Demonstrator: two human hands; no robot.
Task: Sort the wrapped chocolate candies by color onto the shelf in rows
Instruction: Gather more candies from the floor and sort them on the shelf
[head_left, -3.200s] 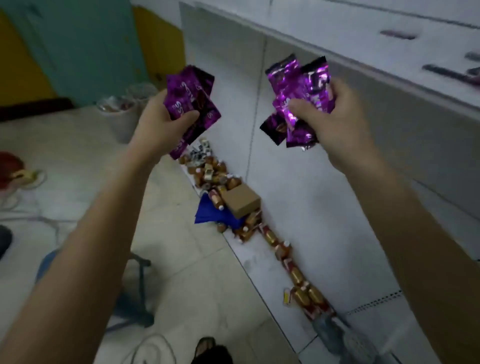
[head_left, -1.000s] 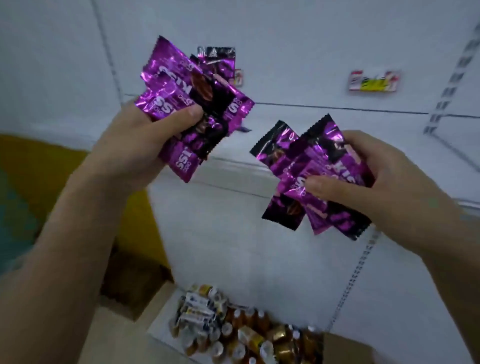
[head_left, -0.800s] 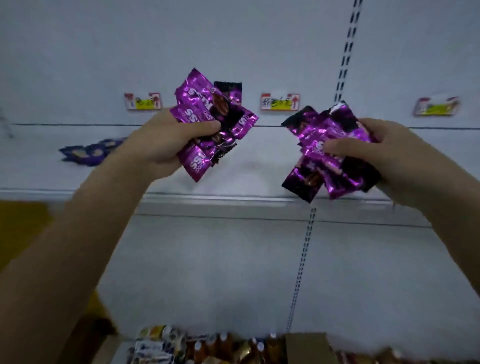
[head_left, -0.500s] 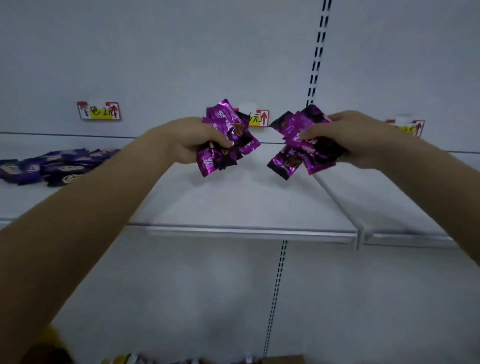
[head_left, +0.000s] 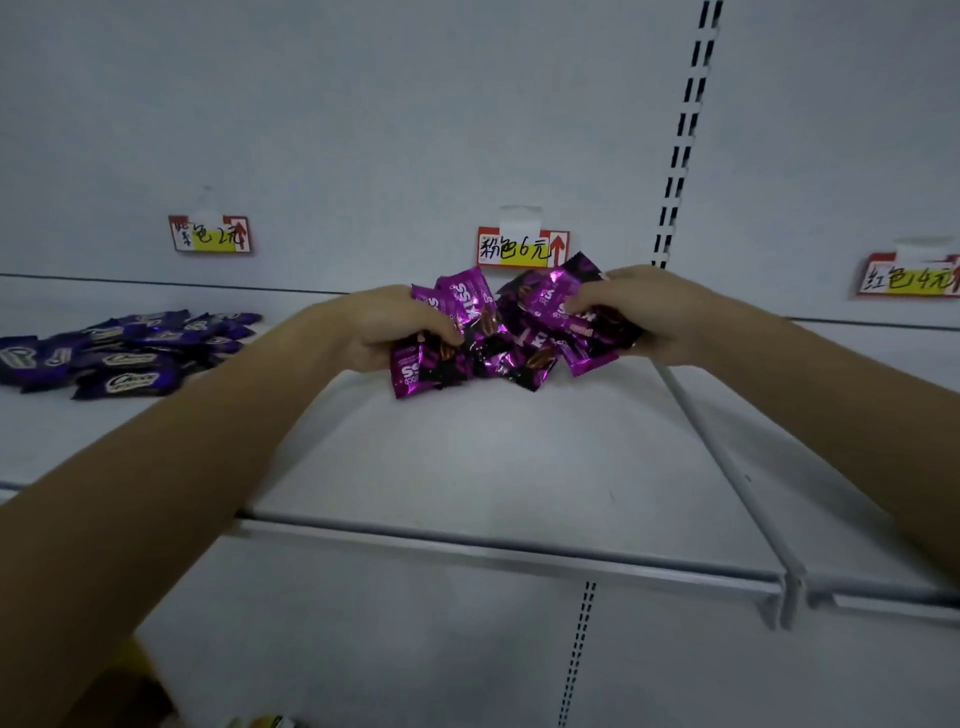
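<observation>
Hands meet above the white shelf (head_left: 493, 457), toward its back edge. Our left hand (head_left: 387, 327) grips one bunch of magenta candies (head_left: 449, 317), and our right hand (head_left: 644, 312) grips a second magenta bunch (head_left: 563, 325). On both hands the fingers (head_left: 587, 304) are curled round the shiny wrappers, with a thumb pressed on top. The two bunches touch and overlap in the middle, their wrappers fanned out and pointing down at the shelf. We cannot tell whether the lowest corners rest on it or hang just clear. They sit directly below the middle price tag (head_left: 522, 248), which is fixed to the back panel. Toward the left edge of the shelf, well apart from our hands, a loose heap of dark blue candies (head_left: 124, 353) lies flat beneath the left price tag (head_left: 210, 234). A third price tag (head_left: 906, 275) hangs at the far right, past the slotted upright (head_left: 680, 130). A metal divider rail (head_left: 727, 467) runs from the back edge to the front edge just right of our hands, meeting the front rail (head_left: 493, 551).
</observation>
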